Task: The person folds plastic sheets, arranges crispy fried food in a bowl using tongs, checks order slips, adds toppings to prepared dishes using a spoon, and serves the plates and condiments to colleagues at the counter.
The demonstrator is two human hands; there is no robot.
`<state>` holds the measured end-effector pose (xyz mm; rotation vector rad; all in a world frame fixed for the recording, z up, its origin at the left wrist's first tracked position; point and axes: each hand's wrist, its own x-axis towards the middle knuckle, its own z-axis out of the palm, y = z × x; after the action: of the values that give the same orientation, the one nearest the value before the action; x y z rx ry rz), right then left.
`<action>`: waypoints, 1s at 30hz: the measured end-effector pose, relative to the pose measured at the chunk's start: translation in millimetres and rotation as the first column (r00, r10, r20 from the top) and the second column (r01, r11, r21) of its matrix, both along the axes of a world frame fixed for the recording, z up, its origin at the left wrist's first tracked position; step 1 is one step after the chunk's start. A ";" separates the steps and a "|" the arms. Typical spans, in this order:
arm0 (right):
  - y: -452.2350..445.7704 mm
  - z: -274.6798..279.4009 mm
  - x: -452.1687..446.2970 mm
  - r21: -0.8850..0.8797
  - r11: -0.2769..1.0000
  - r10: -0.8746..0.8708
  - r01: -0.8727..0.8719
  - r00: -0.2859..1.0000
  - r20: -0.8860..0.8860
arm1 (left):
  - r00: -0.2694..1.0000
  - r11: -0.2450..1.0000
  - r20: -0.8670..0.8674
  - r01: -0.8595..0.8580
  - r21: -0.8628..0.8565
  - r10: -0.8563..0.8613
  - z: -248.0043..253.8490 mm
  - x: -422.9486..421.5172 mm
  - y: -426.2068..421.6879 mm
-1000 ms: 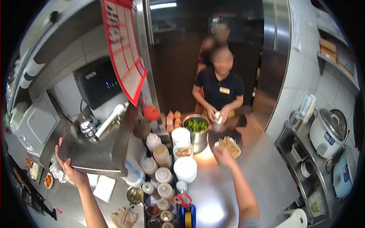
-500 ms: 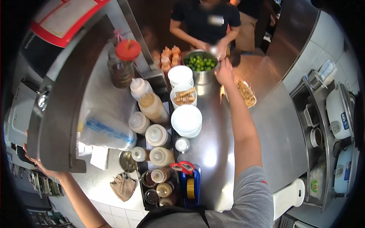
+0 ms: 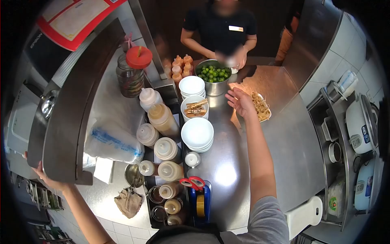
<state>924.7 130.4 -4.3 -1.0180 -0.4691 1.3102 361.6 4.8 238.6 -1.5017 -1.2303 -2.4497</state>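
My right hand is stretched out over the steel counter, fingers apart and holding nothing. Close to its right side is a white dish of pale brown shredded food. Beyond the fingers stands a steel pot full of small green limes. At the far left my left hand grips the lower end of a steel shelf; some of its fingers are hidden. Across the counter a person in a dark shirt has both hands behind the pot, around a small white thing that is blurred.
White bowls stand in stacks, one holding wooden clothespins. Squeeze bottles fill a black tray beside them. Red-handled scissors lie by a blue tape dispenser. A cloth lies at left; a rice cooker stands at right.
My right hand has drawn back from beside the pot and the other person's hands, and its fingers have spread. The second person behind has moved mostly out of view. My left hand stays at the shelf.
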 end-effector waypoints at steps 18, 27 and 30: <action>-71.5 -14.2 -70.9 0.089 0.995 -0.099 -0.045 -0.439 0.893 | 0.965 0.962 0.007 0.260 0.084 -0.261 13.8 7.3 -2.1; -57.9 -82.0 -92.7 -0.289 0.948 0.316 0.131 -0.475 0.821 | 0.905 0.896 0.012 0.418 0.149 -0.425 12.7 3.8 0.6; -68.6 -78.1 -98.3 -0.256 0.958 0.284 0.126 -0.512 0.811 | 0.946 0.941 -0.024 0.323 0.098 -0.322 13.3 2.8 -2.0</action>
<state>826.4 61.8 -82.4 -2.3828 -1.9422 -0.1024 364.4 2.8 251.9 -1.8079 -0.9023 -2.6490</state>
